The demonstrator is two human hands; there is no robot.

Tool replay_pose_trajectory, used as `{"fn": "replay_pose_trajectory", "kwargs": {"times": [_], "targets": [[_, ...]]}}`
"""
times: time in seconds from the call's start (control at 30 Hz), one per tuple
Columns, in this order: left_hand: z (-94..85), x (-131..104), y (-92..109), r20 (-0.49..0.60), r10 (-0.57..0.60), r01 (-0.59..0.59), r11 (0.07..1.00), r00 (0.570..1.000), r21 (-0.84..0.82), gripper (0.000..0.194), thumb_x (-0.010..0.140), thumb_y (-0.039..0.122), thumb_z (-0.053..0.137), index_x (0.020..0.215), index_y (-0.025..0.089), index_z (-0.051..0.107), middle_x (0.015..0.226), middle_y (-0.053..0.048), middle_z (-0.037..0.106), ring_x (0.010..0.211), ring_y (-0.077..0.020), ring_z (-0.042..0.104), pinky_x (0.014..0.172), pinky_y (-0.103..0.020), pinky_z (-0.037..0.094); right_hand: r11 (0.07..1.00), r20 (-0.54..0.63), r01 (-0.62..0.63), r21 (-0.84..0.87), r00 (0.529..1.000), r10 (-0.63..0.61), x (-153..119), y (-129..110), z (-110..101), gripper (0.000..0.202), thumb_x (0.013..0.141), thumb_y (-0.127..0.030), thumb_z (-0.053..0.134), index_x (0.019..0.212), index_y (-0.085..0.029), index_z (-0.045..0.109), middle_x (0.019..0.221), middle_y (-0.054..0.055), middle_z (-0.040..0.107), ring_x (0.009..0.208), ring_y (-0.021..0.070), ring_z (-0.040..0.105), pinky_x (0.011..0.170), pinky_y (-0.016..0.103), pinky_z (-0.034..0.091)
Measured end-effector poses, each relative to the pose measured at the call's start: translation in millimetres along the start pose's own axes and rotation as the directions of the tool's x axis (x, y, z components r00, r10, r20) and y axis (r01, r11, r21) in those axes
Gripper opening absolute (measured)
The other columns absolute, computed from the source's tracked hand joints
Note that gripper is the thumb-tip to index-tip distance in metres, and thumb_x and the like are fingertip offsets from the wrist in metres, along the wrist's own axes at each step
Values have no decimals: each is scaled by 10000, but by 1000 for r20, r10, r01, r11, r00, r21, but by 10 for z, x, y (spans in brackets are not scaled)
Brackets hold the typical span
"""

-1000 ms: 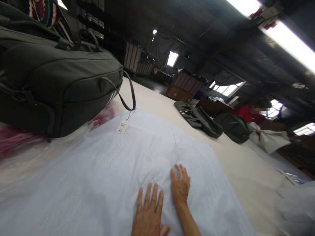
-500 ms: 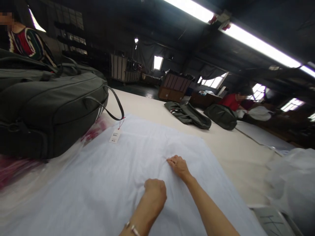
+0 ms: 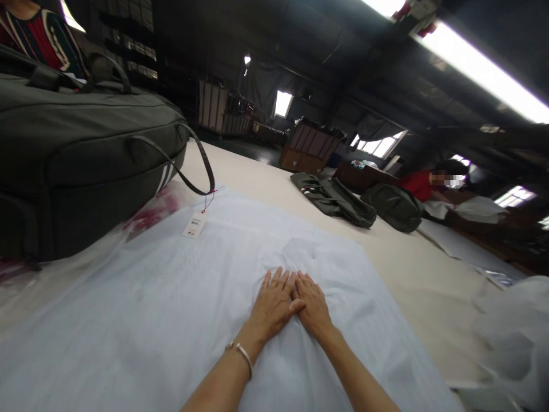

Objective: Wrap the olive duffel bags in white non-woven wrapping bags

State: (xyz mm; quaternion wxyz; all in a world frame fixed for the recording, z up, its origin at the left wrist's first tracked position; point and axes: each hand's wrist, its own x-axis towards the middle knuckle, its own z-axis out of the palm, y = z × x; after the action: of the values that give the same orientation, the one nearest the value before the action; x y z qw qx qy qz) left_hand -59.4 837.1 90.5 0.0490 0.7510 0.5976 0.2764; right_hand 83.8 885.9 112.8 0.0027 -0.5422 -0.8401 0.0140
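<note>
A large white sheet [image 3: 171, 303], thin and slightly creased, is spread on the table in front of me. My left hand [image 3: 274, 300] lies flat on it, fingers stretched out, with a silver bracelet at the wrist. Close against it, my right hand [image 3: 312, 303] is also flat on the sheet, its fingers extended; the left thumb overlaps it. Neither hand holds anything. Left of the sheet stands a dark green bag [image 3: 107, 154] with white stripes. From its strap [image 3: 201, 160] a paper tag [image 3: 194, 224] hangs by a red string onto the sheet's far edge.
Two more dark green bags, one flattened [image 3: 334, 197] and one fuller [image 3: 392, 206], lie farther along the cream tabletop [image 3: 412, 269]. Translucent plastic [image 3: 523, 337] is heaped at right. One person in stripes [image 3: 47, 43] stands at far left, another in red [image 3: 418, 183] at far right.
Both hands were closed, pinching at the sheet and apart. Now they have opened flat and come together, the left moving forward. The view has shifted slightly.
</note>
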Motion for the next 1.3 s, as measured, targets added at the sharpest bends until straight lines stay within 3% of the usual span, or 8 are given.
{"fn": "replay_pose_trajectory", "kwargs": {"times": [0.2, 0.33, 0.43, 0.53, 0.63, 1.0, 1.17, 1.3], "targets": [[9, -34, 12, 13, 22, -23, 999, 1000, 44, 590, 956, 564, 446, 1462, 268, 374, 1523, -50, 412, 1442, -290, 273, 1177, -557, 234, 997, -42, -18, 74, 999, 21, -13, 132, -185, 396, 936, -293, 420, 1285, -272, 607, 1374, 41, 591, 1263, 224, 511, 1031, 373, 401], [22, -39, 29, 24, 7, -8, 999, 1000, 37, 602, 939, 606, 440, 1431, 259, 432, 1515, -56, 423, 1444, -308, 260, 1184, -566, 213, 991, -228, 12, 134, 974, 19, 230, 212, -252, 357, 945, -298, 404, 1141, -226, 693, 1220, 66, 683, 1123, 211, 593, 1018, 336, 402], [20, -34, 32, 36, 3, -4, 1000, 999, 23, 622, 938, 617, 422, 1435, 242, 429, 1518, -71, 415, 1447, -322, 250, 1190, -576, 184, 991, -261, 71, 114, 964, -39, 491, 135, -228, 428, 959, -290, 357, 1305, -192, 589, 1397, 81, 569, 1332, 221, 453, 1118, 385, 305], [17, -33, 26, 42, 13, -13, 1000, 999, -1, 648, 937, 629, 405, 1456, 241, 391, 1540, -79, 379, 1454, -326, 232, 1194, -580, 163, 992, -80, 90, 83, 993, -84, 744, 7, -143, 506, 976, -316, 328, 1449, -161, 419, 1549, 69, 375, 1465, 212, 244, 1195, 424, 148], [29, -35, 19, 39, 5, -5, 1000, 999, -12, 688, 932, 653, 381, 1465, 218, 372, 1551, -100, 354, 1458, -324, 227, 1196, -573, 160, 996, 8, 10, 83, 1000, -11, 918, -68, -40, 560, 990, -392, 296, 1502, -166, 312, 1600, 51, 254, 1491, 237, 151, 1202, 472, 90], [41, -42, 37, 26, -21, 21, 1000, 999, 16, 676, 930, 631, 406, 1452, 202, 393, 1525, -104, 396, 1447, -322, 254, 1199, -562, 162, 990, 43, -67, 126, 997, 62, 1043, -43, 54, 589, 984, -441, 291, 1518, -192, 272, 1612, 48, 222, 1495, 249, 124, 1196, 503, 81], [28, -39, 38, 45, -23, 22, 999, 999, 26, 655, 931, 622, 403, 1419, 188, 443, 1509, -113, 419, 1439, -318, 273, 1200, -551, 153, 978, 56, -98, 184, 994, 90, 1067, -54, -58, 596, 982, -469, 275, 1511, -194, 290, 1604, 62, 245, 1492, 246, 152, 1192, 502, 119], [-21, -29, 44, 56, -25, 23, 999, 998, 28, 638, 932, 610, 410, 1402, 184, 472, 1499, -114, 436, 1435, -325, 283, 1197, -549, 161, 976, -5, -92, 200, 995, 95, 927, -24, -194, 599, 992, -463, 255, 1523, -185, 252, 1618, 61, 195, 1502, 228, 97, 1202, 481, 99]]}}
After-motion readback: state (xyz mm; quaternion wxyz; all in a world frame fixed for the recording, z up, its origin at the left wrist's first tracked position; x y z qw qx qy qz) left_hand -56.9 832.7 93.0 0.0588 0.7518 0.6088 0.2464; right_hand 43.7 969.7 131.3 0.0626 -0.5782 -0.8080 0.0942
